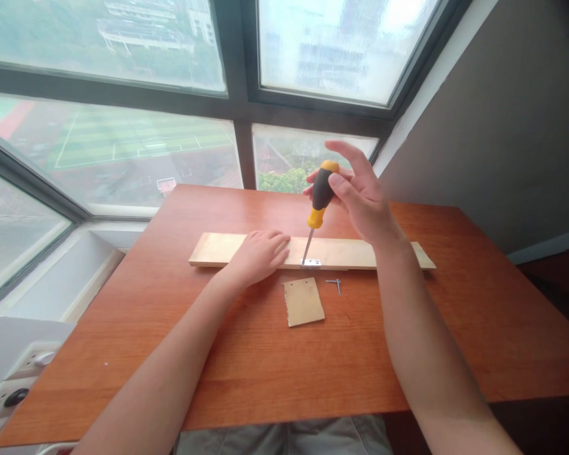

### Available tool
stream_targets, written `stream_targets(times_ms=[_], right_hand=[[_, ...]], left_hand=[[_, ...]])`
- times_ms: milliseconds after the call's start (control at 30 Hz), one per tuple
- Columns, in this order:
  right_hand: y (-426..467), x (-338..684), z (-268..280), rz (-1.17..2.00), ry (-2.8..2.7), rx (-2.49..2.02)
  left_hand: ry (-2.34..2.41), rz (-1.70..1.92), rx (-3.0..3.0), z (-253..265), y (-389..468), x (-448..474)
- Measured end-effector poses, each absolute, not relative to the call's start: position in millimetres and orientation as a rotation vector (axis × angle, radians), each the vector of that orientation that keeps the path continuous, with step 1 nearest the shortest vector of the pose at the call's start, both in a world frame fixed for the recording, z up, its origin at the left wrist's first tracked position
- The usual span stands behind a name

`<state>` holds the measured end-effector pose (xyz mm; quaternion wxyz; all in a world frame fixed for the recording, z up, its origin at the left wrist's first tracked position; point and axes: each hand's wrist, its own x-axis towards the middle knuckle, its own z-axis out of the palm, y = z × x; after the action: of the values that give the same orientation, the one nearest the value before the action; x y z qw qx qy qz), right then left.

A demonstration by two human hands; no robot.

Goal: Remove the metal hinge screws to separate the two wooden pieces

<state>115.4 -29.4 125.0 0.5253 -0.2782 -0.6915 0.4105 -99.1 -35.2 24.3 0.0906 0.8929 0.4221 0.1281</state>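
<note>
My right hand (360, 189) grips a screwdriver (323, 189) with a yellow and black handle, its index finger raised off it. The shaft slants down to a small metal plate (312, 263) at the near edge of a long pale wooden board (346, 249). Whether the tip sits in a screw is too small to tell. My left hand (260, 253) lies flat on the board, left of the metal plate, with nothing in it. Just in front of the board are a small square wooden piece (304, 302) with two holes and a few loose screws (336, 285).
The board lies across a reddish-brown wooden table (256, 366). Windows with dark frames (239, 82) stand behind the table, and a grey wall (512, 126) is on the right. Power sockets (9, 395) are at the lower left, beside the table's edge.
</note>
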Motion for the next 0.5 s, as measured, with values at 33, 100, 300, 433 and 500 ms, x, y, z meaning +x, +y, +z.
stream_targets(times_ms=[33,100,300,433,500], right_hand=[[-29.9,116.8,127.2,0.943,-1.694,-0.685],[-31.4,117.3,130.8,0.756,-1.76,-0.776],[-38.0,109.6,137.6,-0.014,-1.848,-1.126],[-40.9,106.4,140.1,-0.15,-1.903,-1.182],[-42.5,105.8,141.1,-0.187,-1.935,-1.201]], left_hand=[[1.255,0.383,2.653,24.4,-35.4,-99.1],[1.254,0.385,2.651,24.8,-35.9,-98.9],[1.245,0.386,2.633,25.4,-35.7,-98.9],[1.238,0.394,2.639,24.3,-34.9,-99.2],[1.245,0.392,2.64,24.3,-35.0,-98.8]])
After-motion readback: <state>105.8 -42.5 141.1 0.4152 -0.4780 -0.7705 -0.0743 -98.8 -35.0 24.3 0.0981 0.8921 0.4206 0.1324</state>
